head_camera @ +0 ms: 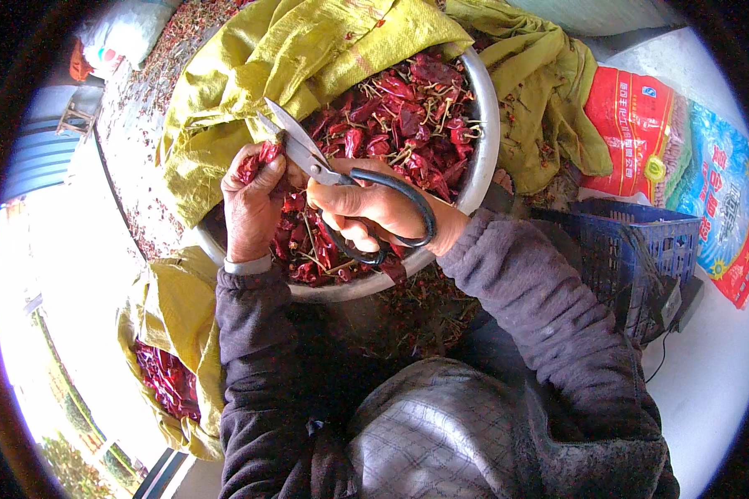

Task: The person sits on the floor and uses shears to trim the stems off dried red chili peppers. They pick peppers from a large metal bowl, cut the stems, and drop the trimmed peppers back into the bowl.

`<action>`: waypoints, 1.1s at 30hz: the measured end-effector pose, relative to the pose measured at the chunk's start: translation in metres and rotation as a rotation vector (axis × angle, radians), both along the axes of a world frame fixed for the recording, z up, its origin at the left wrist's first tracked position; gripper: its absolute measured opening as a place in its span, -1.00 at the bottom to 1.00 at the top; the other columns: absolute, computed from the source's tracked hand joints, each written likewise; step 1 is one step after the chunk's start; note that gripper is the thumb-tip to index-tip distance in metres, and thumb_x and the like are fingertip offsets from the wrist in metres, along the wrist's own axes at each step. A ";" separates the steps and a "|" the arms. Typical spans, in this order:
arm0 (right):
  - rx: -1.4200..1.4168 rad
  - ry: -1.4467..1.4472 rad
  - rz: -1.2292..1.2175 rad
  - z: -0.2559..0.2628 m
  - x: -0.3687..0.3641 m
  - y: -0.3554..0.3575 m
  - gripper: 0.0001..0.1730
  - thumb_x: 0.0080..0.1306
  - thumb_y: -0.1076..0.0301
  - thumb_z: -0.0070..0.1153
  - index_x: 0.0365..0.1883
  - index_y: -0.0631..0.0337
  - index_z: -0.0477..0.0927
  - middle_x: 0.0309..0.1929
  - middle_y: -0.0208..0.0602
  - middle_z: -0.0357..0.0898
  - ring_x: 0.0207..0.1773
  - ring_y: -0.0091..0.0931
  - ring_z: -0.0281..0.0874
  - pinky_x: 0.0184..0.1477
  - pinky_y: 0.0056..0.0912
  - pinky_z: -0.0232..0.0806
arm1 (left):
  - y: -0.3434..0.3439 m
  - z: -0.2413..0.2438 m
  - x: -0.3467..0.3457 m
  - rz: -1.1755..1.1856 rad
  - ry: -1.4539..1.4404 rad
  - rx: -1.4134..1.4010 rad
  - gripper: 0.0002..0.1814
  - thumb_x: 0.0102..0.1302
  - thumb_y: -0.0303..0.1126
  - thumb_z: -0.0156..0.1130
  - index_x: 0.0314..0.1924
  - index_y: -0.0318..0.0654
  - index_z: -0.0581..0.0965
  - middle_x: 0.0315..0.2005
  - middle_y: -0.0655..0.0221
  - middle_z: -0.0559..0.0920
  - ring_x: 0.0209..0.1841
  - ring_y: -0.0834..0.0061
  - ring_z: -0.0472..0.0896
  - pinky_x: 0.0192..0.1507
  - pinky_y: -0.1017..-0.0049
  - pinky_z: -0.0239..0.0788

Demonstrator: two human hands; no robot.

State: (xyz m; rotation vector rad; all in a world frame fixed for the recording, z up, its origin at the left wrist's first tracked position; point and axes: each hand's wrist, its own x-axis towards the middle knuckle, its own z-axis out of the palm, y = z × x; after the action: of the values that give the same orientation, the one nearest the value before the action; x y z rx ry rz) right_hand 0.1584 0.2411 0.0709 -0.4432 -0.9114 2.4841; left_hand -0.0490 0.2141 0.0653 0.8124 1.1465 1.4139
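Observation:
Between finger and thumb, my left hand (253,212) pinches a dried red chili pepper (260,163) over the left side of a round metal basin (488,118). My right hand (374,209) grips a pair of scissors (306,150) with black handles. The blades are parted and point up and left, close beside the pepper's upper end. Many dried red chilies (412,125) with pale stems fill the basin below both hands. A yellow woven sack (237,87) lies over the basin's far left rim.
At the lower left, another yellow sack (178,293) holds red chilies. More yellow sacking (530,93) lies right of the basin. A blue plastic basket (661,234) stands farther right, near red (624,131) and blue printed bags (714,193). Chili scraps (156,212) litter the floor.

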 end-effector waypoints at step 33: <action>0.607 -0.578 -1.058 0.017 0.063 0.088 -0.29 0.22 -0.29 0.35 -0.36 0.31 0.50 -0.51 -0.20 0.59 -0.41 -0.27 0.60 -0.26 -0.19 0.45 | 0.092 -0.086 -0.015 -0.181 1.449 -0.343 -0.59 0.18 -0.15 0.44 -0.04 -0.22 0.70 -0.28 0.11 0.76 -0.21 0.21 0.71 -0.07 0.26 0.51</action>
State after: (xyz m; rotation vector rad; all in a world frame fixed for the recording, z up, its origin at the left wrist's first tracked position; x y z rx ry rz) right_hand 0.2215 0.3286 0.0875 -1.0889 -1.1563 1.0697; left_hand -0.0645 0.3060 -0.0206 1.6872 2.1897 0.2552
